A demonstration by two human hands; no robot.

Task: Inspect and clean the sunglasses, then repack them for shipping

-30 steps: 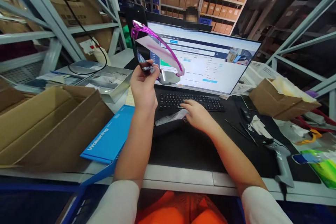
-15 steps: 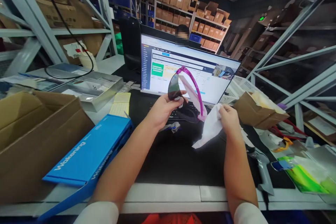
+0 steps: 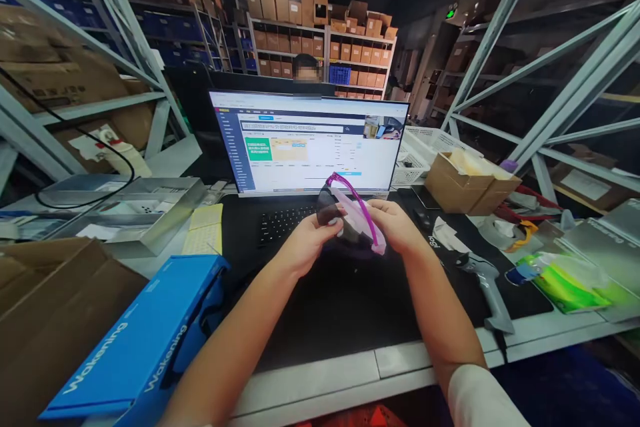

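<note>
A pair of pink-framed glasses with dark lenses point(image 3: 350, 210) hangs above the black desk mat point(image 3: 345, 300), just in front of the keyboard point(image 3: 283, 221). My left hand point(image 3: 307, 247) is closed on the dark lens at the left end. My right hand point(image 3: 397, 227) is closed on the right end, where the pink arm comes down; a pale cloth seems pressed under its fingers, mostly hidden. Both hands meet over the glasses at the middle of the view.
A monitor point(image 3: 307, 143) stands behind the keyboard, with a person's head above it. A blue box point(image 3: 145, 340) and a brown carton point(image 3: 45, 320) lie at the left, a metal tray point(image 3: 135, 213) behind them. A scanner point(image 3: 487, 287), green packets point(image 3: 565, 277) and a cardboard box point(image 3: 467, 180) lie to the right.
My left hand has lowered the glasses from high in front of the monitor to just above the mat. My right hand picked up a white cloth and closed it on the glasses.
</note>
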